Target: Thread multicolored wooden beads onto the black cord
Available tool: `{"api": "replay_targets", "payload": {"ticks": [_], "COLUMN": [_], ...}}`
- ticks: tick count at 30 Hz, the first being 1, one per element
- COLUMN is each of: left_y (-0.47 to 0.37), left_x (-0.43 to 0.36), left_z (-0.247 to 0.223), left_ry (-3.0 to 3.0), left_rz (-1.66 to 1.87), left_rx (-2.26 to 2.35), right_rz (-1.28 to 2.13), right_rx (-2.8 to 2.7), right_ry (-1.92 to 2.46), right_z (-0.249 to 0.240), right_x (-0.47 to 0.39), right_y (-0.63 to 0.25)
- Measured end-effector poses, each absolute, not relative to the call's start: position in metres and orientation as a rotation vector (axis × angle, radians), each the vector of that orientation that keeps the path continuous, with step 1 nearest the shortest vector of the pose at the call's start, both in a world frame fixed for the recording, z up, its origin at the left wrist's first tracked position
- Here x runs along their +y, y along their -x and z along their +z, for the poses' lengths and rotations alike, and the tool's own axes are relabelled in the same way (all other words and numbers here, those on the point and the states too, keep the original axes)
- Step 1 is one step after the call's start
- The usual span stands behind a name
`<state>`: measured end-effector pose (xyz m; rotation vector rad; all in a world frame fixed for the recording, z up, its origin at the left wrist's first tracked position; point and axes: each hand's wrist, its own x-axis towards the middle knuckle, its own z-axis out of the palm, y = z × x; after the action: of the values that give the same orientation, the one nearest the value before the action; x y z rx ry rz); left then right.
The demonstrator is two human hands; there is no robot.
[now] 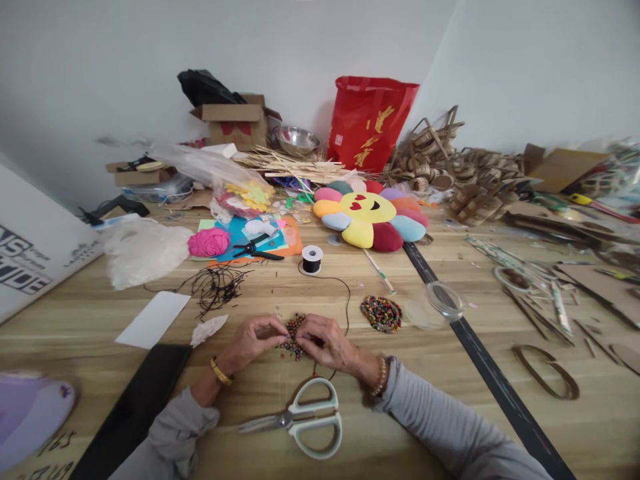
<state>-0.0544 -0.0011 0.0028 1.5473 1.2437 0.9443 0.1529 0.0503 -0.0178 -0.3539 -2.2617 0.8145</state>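
Observation:
My left hand has thumb and forefinger pinched together at the left side of a small pile of brown and dark beads. What lies in that pinch is too small to make out. My right hand is closed over the right side of the pile, fingertips close to the left hand's. Thin black cord runs from a white-ended spool down behind my right hand and shows again below it; the fingers hide the part between. Grey-white scissors lie just below, blades pointing left.
A coil of strung multicoloured beads lies to the right, beside a clear round lid. Tangled black cords, a white card and black-handled pliers are on the left. A flower cushion sits farther back.

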Motion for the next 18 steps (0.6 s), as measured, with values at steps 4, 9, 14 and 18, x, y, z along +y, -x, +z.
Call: {"api": "replay_targets", "payload": {"ticks": [4,9,14,18], "left_y": [0.0539,0.0542,0.0548,0.0538], "left_x": [-0.0011,-0.0011,-0.0011,-0.0011], "left_z": [0.0021,0.0009,0.0001,0.0015], "left_ry": [-1.508,-1.523,-1.532,-1.54], "left_rz": [0.94,0.951,0.977,0.972], "left_rx": [1.233,1.231,1.209,1.218], "right_rz": [0.782,0.787,0.794,0.788], "right_rx": [-2.26,-2.277,-2.289,-2.285], "right_ry": [0.356,0.355,0.363,0.356], "right_z": [-0.0164,-0.0143,-0.0142,-0.0152], "right_x": [0.0495,0.049,0.0493,0.0492], "right_y": [-0.1525,-0.1526,-0.1529,-0.1525]}}
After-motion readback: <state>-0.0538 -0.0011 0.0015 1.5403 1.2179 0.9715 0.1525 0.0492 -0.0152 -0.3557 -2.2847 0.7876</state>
